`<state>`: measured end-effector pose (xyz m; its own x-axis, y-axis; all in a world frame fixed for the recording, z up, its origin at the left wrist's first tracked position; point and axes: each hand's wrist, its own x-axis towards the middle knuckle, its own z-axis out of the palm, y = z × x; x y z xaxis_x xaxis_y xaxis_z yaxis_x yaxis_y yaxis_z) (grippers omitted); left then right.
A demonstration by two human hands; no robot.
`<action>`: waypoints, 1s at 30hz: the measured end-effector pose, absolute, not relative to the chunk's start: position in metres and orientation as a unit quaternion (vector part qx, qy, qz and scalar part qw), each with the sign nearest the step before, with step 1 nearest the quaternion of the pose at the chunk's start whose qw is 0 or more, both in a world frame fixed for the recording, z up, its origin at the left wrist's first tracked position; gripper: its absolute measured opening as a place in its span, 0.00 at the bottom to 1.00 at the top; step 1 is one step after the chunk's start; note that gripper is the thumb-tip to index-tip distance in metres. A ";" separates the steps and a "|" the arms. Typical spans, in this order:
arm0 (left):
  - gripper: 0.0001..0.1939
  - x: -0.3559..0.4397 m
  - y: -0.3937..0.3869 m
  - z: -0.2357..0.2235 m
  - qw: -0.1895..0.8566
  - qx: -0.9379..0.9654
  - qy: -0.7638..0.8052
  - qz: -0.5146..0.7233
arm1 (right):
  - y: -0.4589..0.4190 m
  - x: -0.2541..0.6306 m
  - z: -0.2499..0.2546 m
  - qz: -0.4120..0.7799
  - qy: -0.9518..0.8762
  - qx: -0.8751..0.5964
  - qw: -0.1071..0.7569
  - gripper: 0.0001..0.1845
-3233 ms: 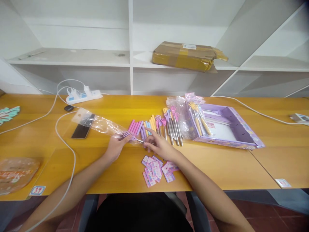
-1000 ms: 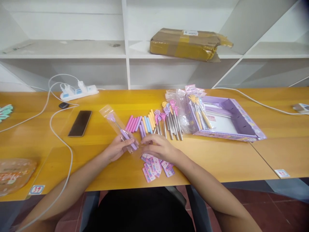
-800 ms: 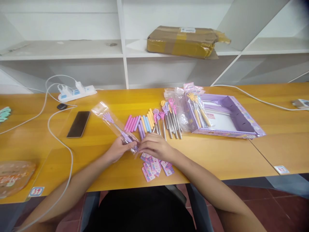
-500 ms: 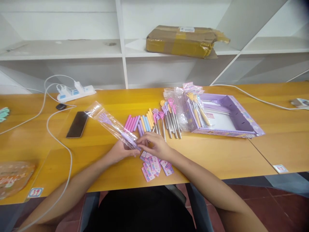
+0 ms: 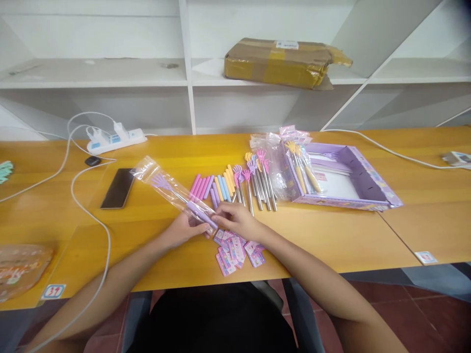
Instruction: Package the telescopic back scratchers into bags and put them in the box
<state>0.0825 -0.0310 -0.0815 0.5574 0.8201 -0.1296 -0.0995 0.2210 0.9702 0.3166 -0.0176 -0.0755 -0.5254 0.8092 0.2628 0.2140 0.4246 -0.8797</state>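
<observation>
A purple back scratcher (image 5: 200, 214) lies inside a clear plastic bag (image 5: 147, 169), its hand-shaped head pointing to the upper left. My left hand (image 5: 186, 229) is closed round the bag near the handle end. With pinched fingers, my right hand (image 5: 237, 219) grips the bag's lower right end. Below my hands lie several small printed cards (image 5: 231, 252) in a loose pile. Just beyond are coloured handle sleeves (image 5: 209, 189) in pink, purple, blue and yellow. Beside these sit metal rods with hand-shaped heads (image 5: 259, 179).
A purple tray box (image 5: 353, 201) stands at the right, with bagged yellow back scratchers (image 5: 303, 169) over its left side. At the left are a phone (image 5: 117, 189), a power strip (image 5: 117, 141) and a trailing white cable (image 5: 105, 230). A taped carton (image 5: 275, 63) rests on the shelf.
The bagged back scratcher has shifted slightly right and down at its handle end. My right hand has moved a little to the right, still pinching the bag's end.
</observation>
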 end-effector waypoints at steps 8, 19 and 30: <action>0.23 0.088 -0.032 -0.075 0.706 0.511 0.348 0.345 | -0.020 0.314 -0.075 0.394 -0.771 -0.329 0.377 0.18; 0.17 0.080 -0.031 -0.076 0.695 0.552 0.328 0.325 | -0.017 0.319 -0.071 0.600 -0.680 -0.303 0.292 0.25; 0.15 0.083 -0.050 -0.063 0.745 0.608 0.256 0.096 | -0.013 0.315 -0.082 0.700 -0.547 -0.296 0.353 0.24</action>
